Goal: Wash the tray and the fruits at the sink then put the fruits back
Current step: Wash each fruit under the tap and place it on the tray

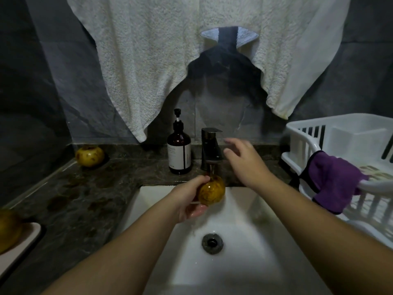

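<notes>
Starting at the far left edge, we have one yellow fruit (8, 229) sitting on the pale tray (32, 233), parked on the dark stone table (85, 196) and clear of the splash. Further back, near the wall, a second fruit (90, 156) rests alone on the table, so from how things lie there is more rinsing to come, or that one is already done; hard to call.

Moving in, the amber pump bottle (179, 153) stands just beside the dark tap (211, 149), within easy reach. Now the action: the left hand (188, 200) has its grip wrapped round a third fruit, the spotted one (211, 192), holding it over the white sink (244, 209) directly under the running stream, so the water strikes its top and drains straight down to the plughole (212, 243).

The right hand (244, 160) hovers beside the tap, fingers spread and relaxed, holding nothing. It is blurred, and looks placed to work the lever, though that is only my read.

Off to the right, a white dish rack (340, 145) stands with a purple cloth (333, 179) draped over its rim, handy for drying. Above it all hangs a cream towel (148, 60).
</notes>
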`<state>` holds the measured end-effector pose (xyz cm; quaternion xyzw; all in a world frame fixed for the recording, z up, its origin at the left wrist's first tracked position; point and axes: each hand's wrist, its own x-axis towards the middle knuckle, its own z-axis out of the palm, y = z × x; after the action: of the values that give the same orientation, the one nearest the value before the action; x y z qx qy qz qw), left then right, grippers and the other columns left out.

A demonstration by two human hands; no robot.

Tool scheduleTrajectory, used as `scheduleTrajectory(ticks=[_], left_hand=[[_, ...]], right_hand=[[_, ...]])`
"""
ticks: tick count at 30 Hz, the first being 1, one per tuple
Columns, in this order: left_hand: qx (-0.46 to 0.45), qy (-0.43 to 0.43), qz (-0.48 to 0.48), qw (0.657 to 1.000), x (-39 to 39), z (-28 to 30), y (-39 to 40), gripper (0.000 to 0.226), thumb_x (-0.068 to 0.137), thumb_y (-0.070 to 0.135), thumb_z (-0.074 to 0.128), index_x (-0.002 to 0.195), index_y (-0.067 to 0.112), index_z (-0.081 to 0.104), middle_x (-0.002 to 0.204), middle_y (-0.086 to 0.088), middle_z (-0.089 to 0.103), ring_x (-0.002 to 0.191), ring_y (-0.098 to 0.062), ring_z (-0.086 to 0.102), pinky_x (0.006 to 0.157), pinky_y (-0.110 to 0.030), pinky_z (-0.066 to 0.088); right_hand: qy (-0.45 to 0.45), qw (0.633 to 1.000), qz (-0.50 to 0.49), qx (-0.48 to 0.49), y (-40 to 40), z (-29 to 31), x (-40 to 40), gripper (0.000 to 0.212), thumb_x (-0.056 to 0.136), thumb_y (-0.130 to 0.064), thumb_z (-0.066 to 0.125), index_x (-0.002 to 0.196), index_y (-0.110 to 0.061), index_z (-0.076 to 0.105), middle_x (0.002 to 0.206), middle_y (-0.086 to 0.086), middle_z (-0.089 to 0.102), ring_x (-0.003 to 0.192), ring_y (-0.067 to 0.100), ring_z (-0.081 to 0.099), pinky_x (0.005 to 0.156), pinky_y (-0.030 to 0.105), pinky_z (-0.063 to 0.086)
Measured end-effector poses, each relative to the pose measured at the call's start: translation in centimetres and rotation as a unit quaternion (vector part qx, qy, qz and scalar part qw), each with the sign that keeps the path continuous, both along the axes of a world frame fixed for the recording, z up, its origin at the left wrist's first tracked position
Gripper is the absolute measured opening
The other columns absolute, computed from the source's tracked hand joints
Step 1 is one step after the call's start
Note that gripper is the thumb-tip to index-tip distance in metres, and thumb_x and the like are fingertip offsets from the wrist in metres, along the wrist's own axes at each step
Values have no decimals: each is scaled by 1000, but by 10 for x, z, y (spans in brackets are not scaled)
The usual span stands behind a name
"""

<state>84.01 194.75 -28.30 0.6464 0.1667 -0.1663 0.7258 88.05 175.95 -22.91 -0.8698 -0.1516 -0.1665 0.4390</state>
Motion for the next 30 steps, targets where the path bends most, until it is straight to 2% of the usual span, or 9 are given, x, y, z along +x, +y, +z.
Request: scheduleTrajectory(ticks=[4,12,15,17,19,20,21,25,30], left_hand=[[15,3,-13,1000,1,5,0,51,83,55,78,113,15,65,108,-17,72,89,-28,69,68,-30,55],[67,-5,-31,997,-7,15,7,51,82,56,79,114,18,65,111,-15,72,96,-28,72,67,-29,59],[81,-5,-32,996,-15,22,9,51,83,56,79,115,19,64,112,-15,72,98,-28,72,66,-29,59],[90,-6,-29,995,-20,25,10,51,83,55,79,115,19,64,112,-15,71,98,-28,73,62,-28,59],[93,-3,-28,995,-29,24,10,50,83,56,78,115,19,64,112,-16,71,98,-28,72,61,-28,58],[95,0,-32,995,-34,22,10,49,84,56,76,115,19,65,112,-15,71,97,-27,71,62,-28,58],[98,2,-39,994,-38,19,9,48,85,57,75,114,19,66,111,-15,72,96,-26,71,65,-28,58],[91,16,-51,994,-58,12,3,46,87,53,75,113,16,69,103,-14,75,83,-24,73,65,-28,59],[106,11,-91,990,-76,21,10,55,91,60,68,125,17,65,107,-14,72,84,-24,70,67,-29,57]], right_hand=[[-58,975,73,-202,8,30,3,64,92,-63,47,151,-54,25,168,-13,10,151,16,19,117,38,25],[10,962,82,-262,14,39,-1,58,102,-56,39,157,-41,29,167,-4,24,151,23,26,118,40,26],[8,970,78,-228,5,45,-16,50,103,-43,43,152,-37,41,159,-3,38,144,18,37,108,32,31],[-58,978,30,-198,-3,44,-31,31,96,-32,49,123,-37,62,129,-8,56,118,16,55,89,30,44],[-71,980,8,-185,-7,34,-48,12,89,-28,55,90,-39,61,100,-14,54,92,13,59,70,27,47],[-28,981,30,-191,-6,24,-56,11,88,-29,59,89,-40,59,98,-14,54,90,12,60,69,26,49],[33,975,64,-211,-4,11,-63,16,86,-34,65,99,-42,60,105,-15,54,94,12,60,73,27,52],[175,948,142,-225,11,-28,-80,104,64,-64,79,152,-45,27,135,-8,36,122,18,50,101,37,50],[167,955,135,-206,22,-35,-82,96,63,-58,86,147,-37,42,136,-5,51,111,12,55,91,30,53]])
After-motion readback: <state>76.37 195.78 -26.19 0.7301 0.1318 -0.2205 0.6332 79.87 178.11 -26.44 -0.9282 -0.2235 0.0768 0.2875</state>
